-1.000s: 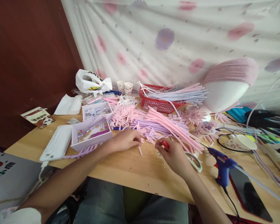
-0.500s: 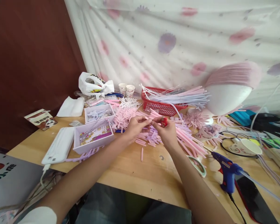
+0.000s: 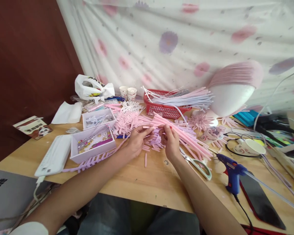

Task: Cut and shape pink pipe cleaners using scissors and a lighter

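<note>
My left hand pinches a short pink stick between thumb and fingertips, above the table's pile. A small gap separates it from my right hand, whose fingers are curled around something red, mostly hidden. Behind my hands lie a heap of short pink pieces and long pink fuzzy stems. Purple pieces are just below and between my hands. A single pink piece lies apart on the wood nearer to me.
White boxes of beads stand at the left. A red basket of stems is behind. Scissors, a blue glue gun, a phone and a paper cup lie right; a foam head stands behind.
My hands have drawn apart, and the red thing at my right hand is now mostly covered by its fingers. The view has shifted, bringing more of the scissors into sight.
</note>
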Action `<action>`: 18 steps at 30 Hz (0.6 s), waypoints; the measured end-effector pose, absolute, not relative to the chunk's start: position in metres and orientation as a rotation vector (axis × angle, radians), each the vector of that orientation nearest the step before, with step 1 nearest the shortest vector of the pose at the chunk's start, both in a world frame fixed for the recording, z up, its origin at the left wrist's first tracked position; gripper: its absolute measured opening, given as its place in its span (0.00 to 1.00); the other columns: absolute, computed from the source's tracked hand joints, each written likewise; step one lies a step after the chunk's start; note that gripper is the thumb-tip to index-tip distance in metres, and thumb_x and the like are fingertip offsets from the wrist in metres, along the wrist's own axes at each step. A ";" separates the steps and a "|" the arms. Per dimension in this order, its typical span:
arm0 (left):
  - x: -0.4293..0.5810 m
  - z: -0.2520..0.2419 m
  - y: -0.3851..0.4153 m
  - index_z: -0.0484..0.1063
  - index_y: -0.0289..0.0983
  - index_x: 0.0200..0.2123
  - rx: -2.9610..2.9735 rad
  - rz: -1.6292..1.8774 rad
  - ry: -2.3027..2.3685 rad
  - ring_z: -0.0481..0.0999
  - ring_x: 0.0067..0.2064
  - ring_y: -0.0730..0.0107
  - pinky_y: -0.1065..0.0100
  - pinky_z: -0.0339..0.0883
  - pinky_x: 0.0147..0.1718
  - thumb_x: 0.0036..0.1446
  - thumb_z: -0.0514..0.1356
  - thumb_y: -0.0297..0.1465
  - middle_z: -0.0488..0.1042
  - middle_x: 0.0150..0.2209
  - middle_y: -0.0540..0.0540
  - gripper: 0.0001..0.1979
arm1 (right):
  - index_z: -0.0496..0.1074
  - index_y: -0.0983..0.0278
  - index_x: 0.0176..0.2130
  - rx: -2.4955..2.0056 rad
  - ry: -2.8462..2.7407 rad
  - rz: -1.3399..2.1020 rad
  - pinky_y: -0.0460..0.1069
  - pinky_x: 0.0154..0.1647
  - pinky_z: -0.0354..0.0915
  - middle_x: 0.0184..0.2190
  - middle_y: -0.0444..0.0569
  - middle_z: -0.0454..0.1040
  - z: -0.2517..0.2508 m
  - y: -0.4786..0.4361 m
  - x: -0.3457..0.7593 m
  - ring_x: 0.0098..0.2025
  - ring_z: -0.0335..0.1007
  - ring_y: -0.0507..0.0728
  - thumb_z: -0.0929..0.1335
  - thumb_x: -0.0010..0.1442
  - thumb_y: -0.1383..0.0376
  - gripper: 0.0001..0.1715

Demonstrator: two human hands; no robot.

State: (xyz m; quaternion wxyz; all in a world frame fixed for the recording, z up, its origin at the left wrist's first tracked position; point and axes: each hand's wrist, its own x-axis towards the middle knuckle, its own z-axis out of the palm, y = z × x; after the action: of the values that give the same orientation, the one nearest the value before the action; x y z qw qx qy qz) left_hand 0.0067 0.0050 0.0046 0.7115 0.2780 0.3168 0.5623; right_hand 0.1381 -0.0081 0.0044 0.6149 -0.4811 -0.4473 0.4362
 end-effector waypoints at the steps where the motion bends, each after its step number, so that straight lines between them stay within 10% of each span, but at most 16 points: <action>1: 0.006 0.004 0.006 0.79 0.33 0.30 0.598 1.251 0.703 0.75 0.29 0.80 0.77 0.73 0.31 0.35 0.77 0.32 0.77 0.28 0.51 0.17 | 0.69 0.62 0.34 -1.096 -1.034 1.001 0.46 0.18 0.42 0.20 0.38 0.59 0.002 -0.009 0.137 0.18 0.44 0.48 0.64 0.59 0.40 0.28; 18: 0.008 0.002 0.004 0.79 0.34 0.32 0.532 1.238 0.688 0.75 0.26 0.81 0.79 0.72 0.29 0.37 0.77 0.29 0.78 0.29 0.52 0.16 | 0.61 0.60 0.23 -1.080 -0.889 1.259 0.45 0.17 0.38 0.16 0.36 0.48 -0.009 -0.018 0.124 0.16 0.37 0.48 0.61 0.59 0.41 0.28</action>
State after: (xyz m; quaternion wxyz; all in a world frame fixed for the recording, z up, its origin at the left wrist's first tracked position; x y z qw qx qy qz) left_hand 0.0079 0.0042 0.0018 0.7272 0.2416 0.3119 0.5617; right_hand 0.1239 -0.0182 -0.0093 0.5888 -0.4639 -0.3816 0.5408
